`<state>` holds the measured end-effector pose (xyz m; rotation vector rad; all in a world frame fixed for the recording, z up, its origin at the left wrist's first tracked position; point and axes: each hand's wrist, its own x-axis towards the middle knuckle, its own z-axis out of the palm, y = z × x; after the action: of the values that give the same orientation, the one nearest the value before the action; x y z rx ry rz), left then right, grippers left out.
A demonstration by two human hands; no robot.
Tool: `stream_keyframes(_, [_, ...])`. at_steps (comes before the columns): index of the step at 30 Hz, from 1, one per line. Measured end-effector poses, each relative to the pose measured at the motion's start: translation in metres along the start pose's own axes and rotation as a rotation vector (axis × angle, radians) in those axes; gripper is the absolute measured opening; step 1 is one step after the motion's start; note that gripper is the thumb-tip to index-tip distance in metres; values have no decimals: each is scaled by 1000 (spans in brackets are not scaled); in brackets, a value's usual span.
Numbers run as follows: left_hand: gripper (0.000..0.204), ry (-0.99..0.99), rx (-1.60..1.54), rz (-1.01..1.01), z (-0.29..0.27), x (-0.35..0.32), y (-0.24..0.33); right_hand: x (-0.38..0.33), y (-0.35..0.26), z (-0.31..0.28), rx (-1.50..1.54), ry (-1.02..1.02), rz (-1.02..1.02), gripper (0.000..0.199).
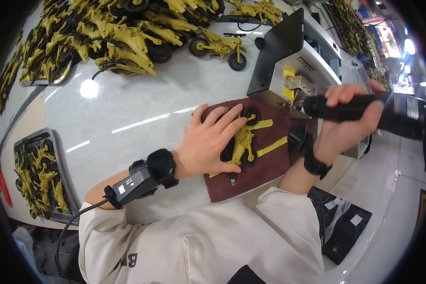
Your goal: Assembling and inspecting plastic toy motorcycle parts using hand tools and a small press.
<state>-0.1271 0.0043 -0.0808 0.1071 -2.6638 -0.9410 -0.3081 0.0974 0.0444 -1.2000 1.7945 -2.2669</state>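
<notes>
On a dark red mat (270,173) lies a yellow toy motorcycle (244,140) with black wheels. My left hand (206,142) rests over its left side, fingers spread along it and thumb near its lower end, holding it against the mat. Part of the toy is hidden under the palm. My right hand (350,116) is wrapped round a thick black electric screwdriver (402,113), which lies nearly level. Its left end is beside the metal front of a box-shaped screw feeder (300,78); whether the tip touches is too small to tell.
A large heap of yellow toy motorcycles (123,35) covers the far left of the table. One toy motorcycle (220,47) stands apart near the feeder's black side plate (277,52). At left is a metal tray (61,161) of more toys. Yellow tape strips (272,146) mark the mat.
</notes>
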Motion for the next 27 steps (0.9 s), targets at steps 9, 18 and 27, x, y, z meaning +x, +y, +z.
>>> stream_keyframes(9, [92,9,-38,-1,1,-1,-3,-68,6,17,379,-360,-57,73])
stream_keyframes(18, [93,5,-63,-9,1,-2,-4,-66,24,39,182,-290,137,70])
stream_keyframes(27, [90,-15,-53,-9,-1,0,-3,-67,28,29,290,-410,32,63])
